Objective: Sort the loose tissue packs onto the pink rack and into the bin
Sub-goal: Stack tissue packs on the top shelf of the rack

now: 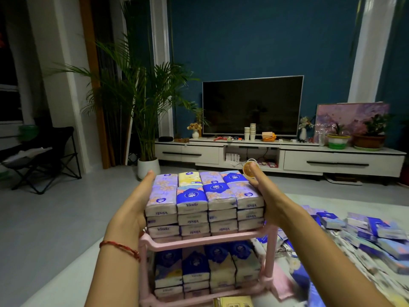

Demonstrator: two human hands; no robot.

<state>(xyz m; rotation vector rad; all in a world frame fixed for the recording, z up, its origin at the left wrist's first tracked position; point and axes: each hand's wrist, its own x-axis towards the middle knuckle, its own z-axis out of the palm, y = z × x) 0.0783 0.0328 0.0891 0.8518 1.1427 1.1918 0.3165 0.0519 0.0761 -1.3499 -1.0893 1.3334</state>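
We see the left hand [130,207] and right hand [269,200], fingers straight, pressing opposite sides of the tissue packs [204,204] stacked on the pink rack [205,240]; loose packs [365,231] lie right of the rack.

Both hands [132,204] [271,202] flank packs [204,204] on pink rack [199,241].

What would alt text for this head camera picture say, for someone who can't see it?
Two bare hands, left hand and right hand, press flat against the sides of a block of stacked tissue packs on the top shelf of a pink rack. More loose packs lie scattered to the right.
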